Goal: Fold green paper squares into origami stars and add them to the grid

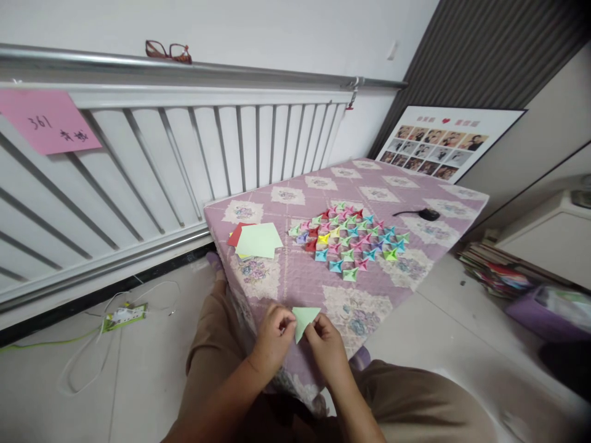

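A pale green folded paper triangle (pixel 305 319) is held just over the near end of the table, one corner pointing toward me. My left hand (pixel 276 332) is closed, pinching its left edge. On the opposite edge the fingers of my right hand (pixel 327 344) are closed too. Beyond my hands, several small folded paper pieces (pixel 349 274) in green, pink, red, blue and yellow stand in slanting rows. To their left lies a loose stack of square paper sheets (pixel 259 240), pale green on top with red and yellow edges showing beneath.
A purple flowered cloth covers the table (pixel 295 283). A small black object with a cord (pixel 428 214) rests near its right side. Along the left runs a white radiator (pixel 258 141); a power strip (pixel 124 316) with cables lies on the floor. A photo board (pixel 443 141) leans at the far end.
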Available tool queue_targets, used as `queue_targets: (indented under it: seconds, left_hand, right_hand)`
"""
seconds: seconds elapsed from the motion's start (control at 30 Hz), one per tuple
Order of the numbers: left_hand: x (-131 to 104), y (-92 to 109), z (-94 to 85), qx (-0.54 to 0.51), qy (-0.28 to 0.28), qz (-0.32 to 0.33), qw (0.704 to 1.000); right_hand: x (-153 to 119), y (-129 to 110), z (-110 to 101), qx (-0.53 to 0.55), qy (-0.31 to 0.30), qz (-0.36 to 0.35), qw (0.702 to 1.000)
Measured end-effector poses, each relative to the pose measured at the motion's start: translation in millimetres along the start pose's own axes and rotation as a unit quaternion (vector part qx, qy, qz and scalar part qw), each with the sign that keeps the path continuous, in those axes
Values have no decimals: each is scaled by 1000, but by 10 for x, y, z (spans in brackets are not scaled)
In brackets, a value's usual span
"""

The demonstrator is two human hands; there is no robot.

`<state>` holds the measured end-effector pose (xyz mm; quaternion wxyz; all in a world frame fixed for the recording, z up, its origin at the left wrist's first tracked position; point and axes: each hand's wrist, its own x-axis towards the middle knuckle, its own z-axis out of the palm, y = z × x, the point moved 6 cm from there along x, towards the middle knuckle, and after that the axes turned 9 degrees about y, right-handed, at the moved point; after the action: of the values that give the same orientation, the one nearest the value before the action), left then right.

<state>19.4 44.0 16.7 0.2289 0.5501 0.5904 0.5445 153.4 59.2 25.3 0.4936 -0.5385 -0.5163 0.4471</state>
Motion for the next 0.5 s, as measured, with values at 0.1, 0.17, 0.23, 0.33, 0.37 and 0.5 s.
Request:
queue_targets:
  seconds: [0.1,0.17,0.23,0.33,0.37,0.5]
  left_hand:
    - [-19,102,-2,-6,-30,33,999]
    - [-61,159,10,10,-51,48,998]
    - [-107,215,33,45,-71,69,994]
    - [-136,252,54,101,-77,84,988]
    - [-132,251,57,116,-76,82,987]
    - [-96,226,73,180,-83,80,977]
  right_hand:
    - [-8,22,2,7,3,10,1000]
    - [-7,29,-11,5,12,8,1000]
    - [-2,39,-28,3,24,5,1000]
    - [4,70,-35,-4,35,5,999]
    - [4,80,-33,-8,38,3,999]
    - [-6,108,-12,-17,47,-4,999]
